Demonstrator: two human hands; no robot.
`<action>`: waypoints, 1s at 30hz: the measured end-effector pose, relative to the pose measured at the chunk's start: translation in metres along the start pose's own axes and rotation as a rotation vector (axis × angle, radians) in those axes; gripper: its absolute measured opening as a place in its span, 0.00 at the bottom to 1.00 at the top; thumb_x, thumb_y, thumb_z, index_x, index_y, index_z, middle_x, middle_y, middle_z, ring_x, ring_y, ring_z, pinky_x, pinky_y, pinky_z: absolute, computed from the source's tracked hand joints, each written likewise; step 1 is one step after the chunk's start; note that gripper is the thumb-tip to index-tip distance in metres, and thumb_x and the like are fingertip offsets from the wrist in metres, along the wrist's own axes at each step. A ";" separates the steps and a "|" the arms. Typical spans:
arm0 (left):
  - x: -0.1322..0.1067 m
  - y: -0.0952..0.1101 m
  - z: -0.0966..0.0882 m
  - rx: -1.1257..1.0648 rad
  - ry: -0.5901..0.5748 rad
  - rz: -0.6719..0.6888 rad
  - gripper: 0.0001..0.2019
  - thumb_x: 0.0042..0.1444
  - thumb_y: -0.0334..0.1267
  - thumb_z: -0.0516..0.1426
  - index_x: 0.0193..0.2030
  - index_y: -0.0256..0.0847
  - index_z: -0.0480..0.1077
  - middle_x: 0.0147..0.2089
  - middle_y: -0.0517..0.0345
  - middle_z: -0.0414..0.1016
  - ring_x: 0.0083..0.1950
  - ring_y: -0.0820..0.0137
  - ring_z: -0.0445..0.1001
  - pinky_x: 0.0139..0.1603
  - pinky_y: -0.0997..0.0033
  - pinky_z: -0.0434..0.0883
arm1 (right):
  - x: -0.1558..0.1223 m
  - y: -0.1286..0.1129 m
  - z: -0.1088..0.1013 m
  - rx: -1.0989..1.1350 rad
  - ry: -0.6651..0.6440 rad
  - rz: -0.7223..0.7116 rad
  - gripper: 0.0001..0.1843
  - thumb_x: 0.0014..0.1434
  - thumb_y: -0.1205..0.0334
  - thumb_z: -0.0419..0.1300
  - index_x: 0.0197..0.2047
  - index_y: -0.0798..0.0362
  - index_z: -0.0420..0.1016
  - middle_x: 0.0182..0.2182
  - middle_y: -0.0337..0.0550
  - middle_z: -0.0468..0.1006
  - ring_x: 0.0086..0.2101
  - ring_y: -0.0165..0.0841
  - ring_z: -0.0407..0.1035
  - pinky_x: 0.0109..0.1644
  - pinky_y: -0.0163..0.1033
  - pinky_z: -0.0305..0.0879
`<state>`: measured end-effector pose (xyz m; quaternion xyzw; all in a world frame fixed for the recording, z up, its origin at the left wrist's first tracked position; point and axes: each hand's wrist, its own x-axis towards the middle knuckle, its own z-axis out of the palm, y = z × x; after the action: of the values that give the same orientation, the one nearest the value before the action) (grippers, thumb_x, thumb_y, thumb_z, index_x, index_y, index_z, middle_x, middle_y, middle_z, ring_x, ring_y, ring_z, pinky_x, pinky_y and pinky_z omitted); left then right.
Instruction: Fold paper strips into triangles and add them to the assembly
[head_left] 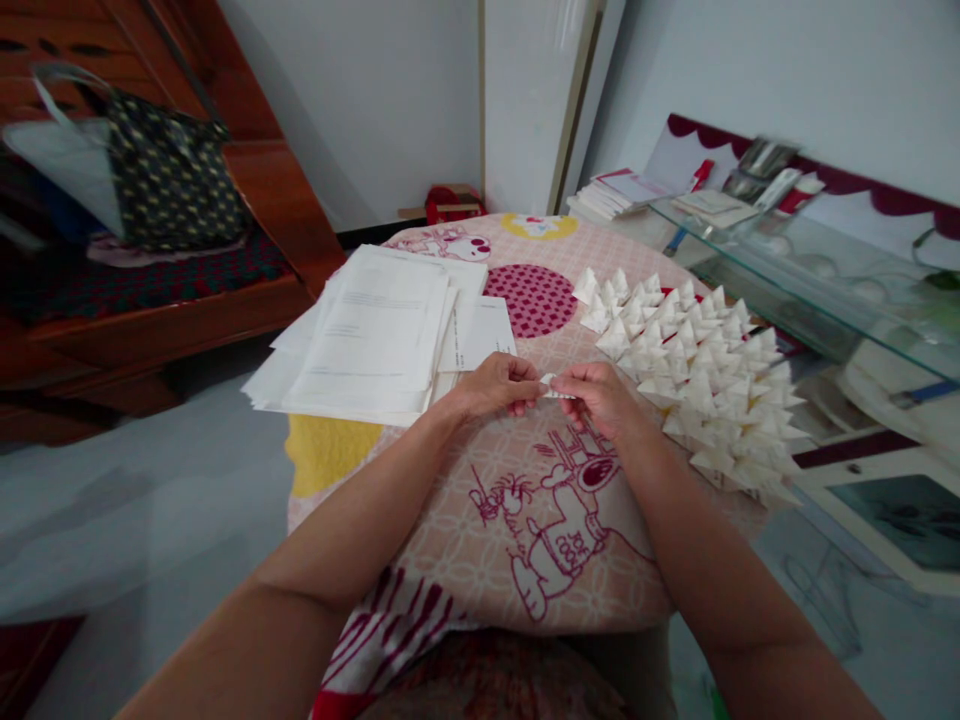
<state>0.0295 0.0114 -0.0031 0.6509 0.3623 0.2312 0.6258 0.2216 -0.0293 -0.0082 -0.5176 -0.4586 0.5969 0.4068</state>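
Between my two hands is a small piece of folded white paper (556,387), pinched from both sides above the table. My left hand (501,384) grips its left end with thumb and fingers. On its right end, the fingers of my right hand (596,392) are closed. To the right stand rows of pointed folded paper pieces (697,370), packed close together. A stack of white paper sheets (367,330) lies left of my hands, some with printed lines. Beside it, a smaller printed sheet (480,330) lies partly behind my left hand.
A patterned pink cloth (450,540) covers the round table. At the right stands a glass-topped cabinet (810,290) with booklets (619,190) and metal containers (757,165). A wooden bench (277,200) at the left holds a dark patterned bag (172,170).
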 end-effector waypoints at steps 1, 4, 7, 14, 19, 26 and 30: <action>0.001 -0.002 0.000 0.002 -0.013 -0.006 0.10 0.55 0.34 0.63 0.26 0.36 0.68 0.21 0.62 0.72 0.21 0.79 0.70 0.23 0.79 0.65 | 0.000 0.001 0.001 -0.018 -0.005 0.002 0.17 0.44 0.52 0.71 0.20 0.53 0.71 0.13 0.35 0.70 0.11 0.24 0.58 0.10 0.30 0.54; 0.002 -0.006 0.000 0.016 -0.022 -0.013 0.13 0.55 0.34 0.64 0.24 0.37 0.66 0.20 0.63 0.70 0.20 0.79 0.68 0.22 0.79 0.63 | 0.001 0.003 0.003 -0.051 -0.012 -0.001 0.18 0.45 0.50 0.71 0.21 0.53 0.71 0.14 0.35 0.70 0.12 0.24 0.59 0.10 0.30 0.53; 0.003 -0.007 0.000 0.006 0.015 -0.025 0.13 0.57 0.35 0.64 0.24 0.36 0.67 0.20 0.62 0.70 0.19 0.80 0.67 0.21 0.80 0.62 | 0.001 0.002 0.001 -0.060 -0.043 -0.043 0.19 0.47 0.48 0.71 0.22 0.54 0.72 0.16 0.37 0.72 0.14 0.25 0.62 0.13 0.30 0.58; 0.003 -0.006 -0.004 -0.156 0.078 -0.075 0.12 0.55 0.38 0.66 0.26 0.35 0.70 0.21 0.61 0.71 0.19 0.81 0.65 0.20 0.79 0.60 | 0.002 0.003 -0.006 -0.158 -0.102 -0.158 0.18 0.49 0.47 0.71 0.24 0.54 0.75 0.20 0.39 0.77 0.18 0.26 0.68 0.20 0.30 0.66; 0.001 -0.004 -0.003 -0.167 0.092 -0.078 0.12 0.56 0.36 0.66 0.26 0.35 0.70 0.20 0.61 0.71 0.18 0.81 0.65 0.20 0.79 0.60 | 0.002 0.003 -0.002 -0.173 -0.092 -0.149 0.20 0.50 0.46 0.70 0.22 0.53 0.74 0.17 0.39 0.76 0.16 0.26 0.66 0.18 0.30 0.64; -0.001 -0.001 -0.003 -0.205 0.030 -0.026 0.13 0.54 0.38 0.67 0.27 0.35 0.69 0.20 0.62 0.72 0.18 0.81 0.67 0.20 0.80 0.61 | -0.002 0.001 0.006 0.022 -0.070 -0.122 0.16 0.47 0.51 0.70 0.21 0.53 0.73 0.13 0.35 0.71 0.11 0.25 0.59 0.12 0.31 0.56; -0.001 -0.001 -0.002 -0.196 -0.031 -0.027 0.15 0.51 0.41 0.69 0.27 0.35 0.70 0.22 0.61 0.73 0.20 0.80 0.69 0.21 0.80 0.63 | -0.001 0.002 0.004 0.053 -0.084 -0.071 0.14 0.45 0.53 0.69 0.21 0.52 0.71 0.10 0.33 0.67 0.10 0.25 0.56 0.11 0.32 0.53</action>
<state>0.0271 0.0120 -0.0033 0.5850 0.3369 0.2467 0.6952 0.2174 -0.0310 -0.0093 -0.4643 -0.4773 0.6155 0.4216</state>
